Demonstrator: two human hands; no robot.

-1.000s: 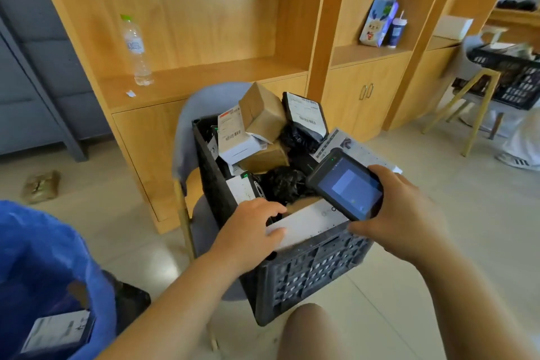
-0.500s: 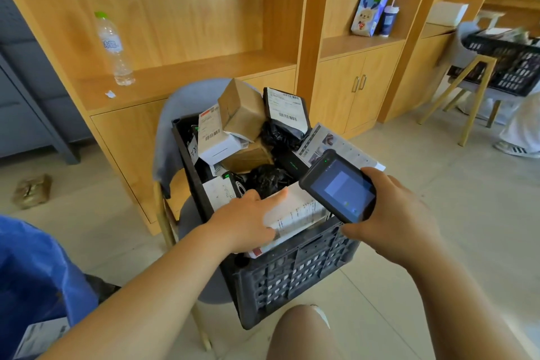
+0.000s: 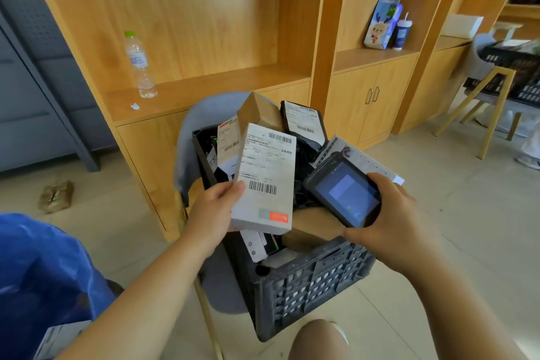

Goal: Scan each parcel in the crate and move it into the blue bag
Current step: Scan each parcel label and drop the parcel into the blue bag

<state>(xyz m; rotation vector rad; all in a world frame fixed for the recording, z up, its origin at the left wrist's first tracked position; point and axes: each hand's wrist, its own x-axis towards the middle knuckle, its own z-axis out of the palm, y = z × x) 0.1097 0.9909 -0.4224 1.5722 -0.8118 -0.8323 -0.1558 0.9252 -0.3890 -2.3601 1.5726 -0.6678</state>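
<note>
My left hand [image 3: 214,209] grips a flat white parcel [image 3: 264,178] by its lower left edge and holds it upright above the crate, barcode label facing me. My right hand [image 3: 391,222] holds a black handheld scanner [image 3: 344,193], lit screen up, just right of the parcel. The dark grey crate [image 3: 309,283] sits on a grey chair and holds several parcels: brown boxes, black bags and white labelled packs. The blue bag [image 3: 38,278] stands open at the lower left, a labelled parcel [image 3: 61,336] showing at its bottom edge.
Wooden shelving [image 3: 204,85] stands right behind the chair, with a water bottle [image 3: 139,66] on its ledge. A brown packet [image 3: 57,196] lies on the floor at left. A second chair with a black crate [image 3: 514,73] stands far right. My knee [image 3: 318,339] shows below the crate.
My left hand has lifted the white parcel off the crate's front edge and turned it upright, label towards me. The scanner stays in my right hand beside it.
</note>
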